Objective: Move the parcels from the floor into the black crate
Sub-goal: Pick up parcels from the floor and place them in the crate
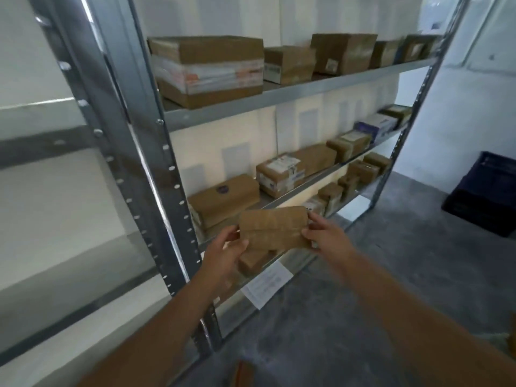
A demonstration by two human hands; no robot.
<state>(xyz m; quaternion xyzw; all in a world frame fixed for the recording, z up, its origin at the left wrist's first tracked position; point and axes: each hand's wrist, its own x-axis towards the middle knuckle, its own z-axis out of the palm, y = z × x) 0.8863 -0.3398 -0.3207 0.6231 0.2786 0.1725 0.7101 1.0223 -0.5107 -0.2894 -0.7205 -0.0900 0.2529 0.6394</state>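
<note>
A small brown cardboard parcel (275, 227) is held up in front of the metal shelving, between both hands. My left hand (226, 254) grips its left end, thumb on the front face. My right hand (325, 233) pinches its right end with fingers and thumb. The black crate (485, 195) stands on the grey floor at the far right, against the white wall, partly cut off by the frame edge.
A tall metal rack (293, 96) fills the centre, its shelves loaded with several cardboard boxes (208, 68). More small boxes sit on the lowest shelf (360, 174). A white paper sheet (265, 284) lies by the rack's base. Grey concrete floor (363, 303) spreads to the right.
</note>
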